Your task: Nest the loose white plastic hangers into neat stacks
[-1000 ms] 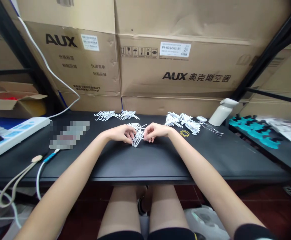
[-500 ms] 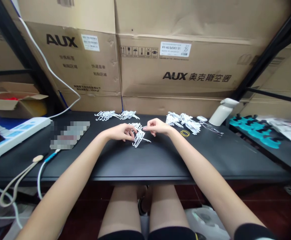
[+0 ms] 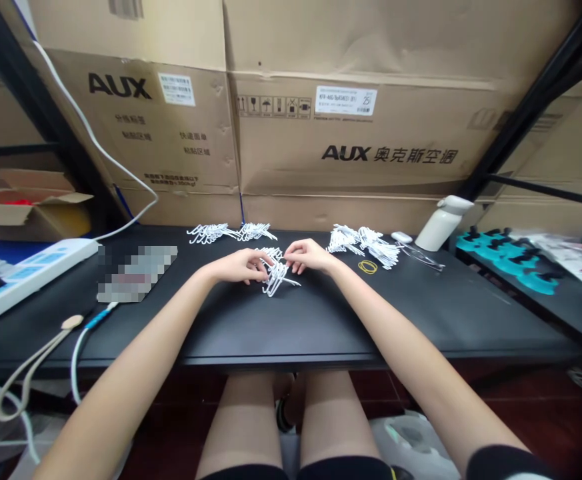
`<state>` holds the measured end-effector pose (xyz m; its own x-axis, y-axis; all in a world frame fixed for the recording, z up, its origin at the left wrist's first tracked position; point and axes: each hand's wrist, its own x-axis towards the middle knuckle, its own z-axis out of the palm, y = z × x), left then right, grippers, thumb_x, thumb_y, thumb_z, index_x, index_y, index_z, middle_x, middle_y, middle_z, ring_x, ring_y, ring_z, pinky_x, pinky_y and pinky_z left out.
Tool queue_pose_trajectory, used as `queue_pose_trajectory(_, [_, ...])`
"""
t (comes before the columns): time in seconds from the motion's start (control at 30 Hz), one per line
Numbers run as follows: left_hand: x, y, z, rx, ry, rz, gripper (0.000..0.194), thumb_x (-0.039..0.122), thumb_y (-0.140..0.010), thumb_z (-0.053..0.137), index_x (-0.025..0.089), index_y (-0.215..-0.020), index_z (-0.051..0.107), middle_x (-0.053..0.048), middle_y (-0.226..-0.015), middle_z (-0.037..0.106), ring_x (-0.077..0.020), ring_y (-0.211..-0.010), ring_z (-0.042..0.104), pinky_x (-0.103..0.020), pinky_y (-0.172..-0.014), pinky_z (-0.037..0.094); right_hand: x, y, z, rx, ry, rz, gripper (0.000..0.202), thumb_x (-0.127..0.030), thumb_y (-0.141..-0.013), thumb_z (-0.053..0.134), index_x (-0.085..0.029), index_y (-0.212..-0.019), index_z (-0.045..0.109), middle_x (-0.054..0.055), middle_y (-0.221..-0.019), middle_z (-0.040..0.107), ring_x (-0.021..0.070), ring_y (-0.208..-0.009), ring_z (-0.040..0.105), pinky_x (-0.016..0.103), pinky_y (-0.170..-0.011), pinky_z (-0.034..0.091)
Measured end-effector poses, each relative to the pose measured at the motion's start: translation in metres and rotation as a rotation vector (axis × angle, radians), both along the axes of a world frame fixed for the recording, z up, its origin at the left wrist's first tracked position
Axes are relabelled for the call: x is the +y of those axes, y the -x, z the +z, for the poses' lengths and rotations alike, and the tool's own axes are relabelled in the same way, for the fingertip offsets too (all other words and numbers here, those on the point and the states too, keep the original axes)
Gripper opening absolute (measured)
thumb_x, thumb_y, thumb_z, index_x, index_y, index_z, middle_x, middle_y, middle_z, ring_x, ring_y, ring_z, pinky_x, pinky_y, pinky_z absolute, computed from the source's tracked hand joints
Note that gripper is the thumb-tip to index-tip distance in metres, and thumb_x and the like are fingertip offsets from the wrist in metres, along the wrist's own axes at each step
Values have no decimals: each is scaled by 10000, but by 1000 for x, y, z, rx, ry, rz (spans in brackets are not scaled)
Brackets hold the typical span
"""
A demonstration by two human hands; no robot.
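A small cluster of white hook-shaped pieces (image 3: 274,280) lies on the black table between my hands. My left hand (image 3: 245,267) is at the cluster's left side, its fingers curled and closed on part of it. On the upper right side of the cluster is my right hand (image 3: 303,257), with thumb and forefinger pinched together at its edge; what they hold is too small to make out. Behind them are more white hook pieces (image 3: 211,233), with another bunch (image 3: 257,231) beside them. Bundled white pieces (image 3: 381,248) lie to the right, near yellow rubber bands (image 3: 368,267).
A white bottle (image 3: 443,223), glasses (image 3: 423,258) and teal items (image 3: 511,263) are on the right. On the left are a power strip (image 3: 31,280), a blurred-out flat object (image 3: 138,273) and an open box (image 3: 31,207). Large cardboard (image 3: 351,147) stands behind the table (image 3: 281,337).
My right hand has shifted slightly left and its fingers have come in closer to the cluster. My left hand stays at the cluster's left side. The whole view has shifted slightly.
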<state>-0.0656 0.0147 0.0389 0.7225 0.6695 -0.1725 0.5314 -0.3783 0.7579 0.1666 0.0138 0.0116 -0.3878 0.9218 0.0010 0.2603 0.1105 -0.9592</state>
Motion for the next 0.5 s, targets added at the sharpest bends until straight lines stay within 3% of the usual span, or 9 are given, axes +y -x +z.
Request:
queue_pose_trajectory(0.2, [-3, -1, 2, -12, -12, 46, 533, 488, -718, 663, 183, -1141, 557, -77, -900, 692, -225, -845, 655, -276, -598, 533, 6, -1, -3, -4, -34, -223, 13, -126, -834, 588, -134, -824, 586, 64, -733, 721, 98, -519, 631, 179, -453, 518])
queue_pose_trajectory(0.37, [-4, -2, 1, -27, -11, 88, 598, 498, -720, 668, 176, -1195, 500, -78, -887, 692, -223, -813, 663, -283, -593, 531, 12, -9, -6, -85, 2, -216, 75, -111, -837, 550, -125, -793, 609, 87, -799, 719, 112, -584, 647, 185, -470, 521])
queue_pose_trajectory(0.5, [-5, -2, 0, -13, 9, 93, 674, 502, -740, 652, 163, -1286, 450, -86, -881, 706, -217, -740, 680, -299, -605, 527, 15, -18, -7, -290, -94, -186, 76, -100, -792, 578, -126, -758, 640, 74, -746, 696, 119, -570, 618, 194, -461, 499])
